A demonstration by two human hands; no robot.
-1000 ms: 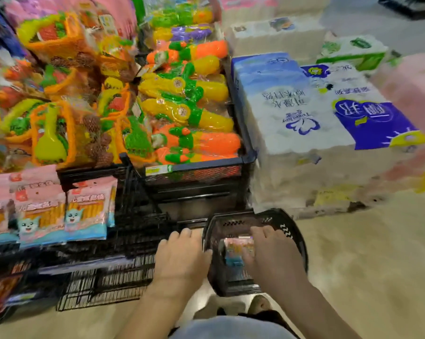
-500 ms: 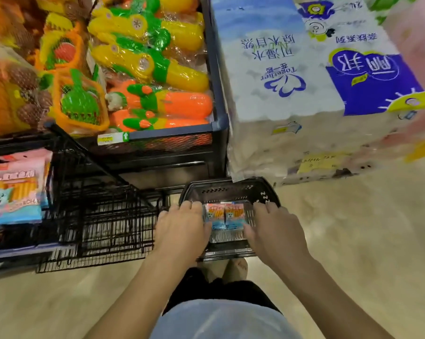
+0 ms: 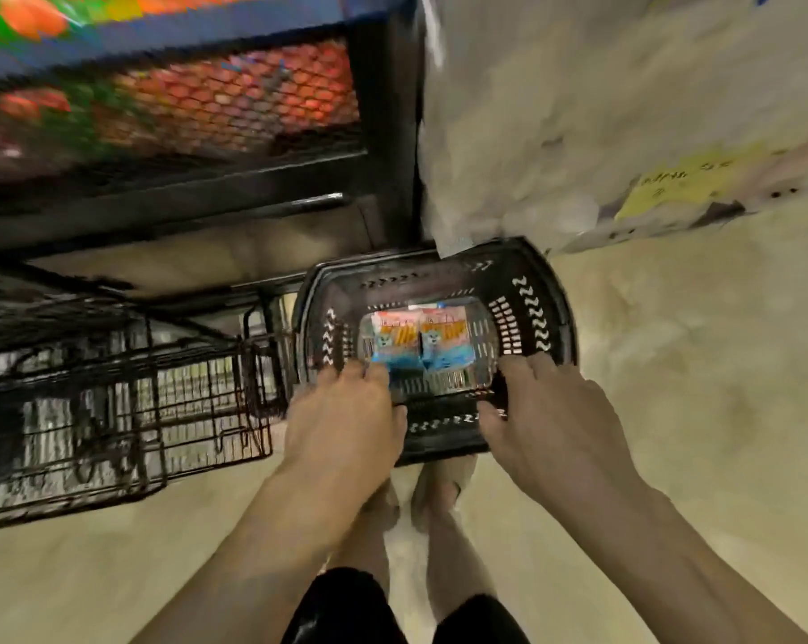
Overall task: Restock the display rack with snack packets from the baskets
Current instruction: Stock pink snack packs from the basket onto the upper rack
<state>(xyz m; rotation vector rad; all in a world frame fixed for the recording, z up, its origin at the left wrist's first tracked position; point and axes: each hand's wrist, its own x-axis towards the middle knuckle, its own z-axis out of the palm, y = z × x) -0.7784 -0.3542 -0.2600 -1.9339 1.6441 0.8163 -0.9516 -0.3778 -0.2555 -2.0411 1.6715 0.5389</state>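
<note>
A black plastic basket (image 3: 539, 313) sits low in front of me over the floor. Two snack packets (image 3: 423, 341), pink and blue with a cartoon cat, lie side by side on its bottom. My left hand (image 3: 346, 420) grips the basket's near left rim, fingers curled over the edge. My right hand (image 3: 546, 411) grips the near right rim the same way. The black wire display rack (image 3: 114, 411) stands to the left of the basket, its lower tier seen from above. The frame is blurred.
A dark crate of orange and green toys (image 3: 235, 99) sits above the rack at the top left. Large wrapped tissue-paper packs (image 3: 625, 109) stand at the upper right, touching the basket's far edge. Beige floor (image 3: 718, 411) spreads to the right. My feet (image 3: 420, 499) are below the basket.
My view has tipped down and closer; the toys and tissue packs slid up out of the frame. Both hands stay on the basket's near rim, the two packets still lying inside.
</note>
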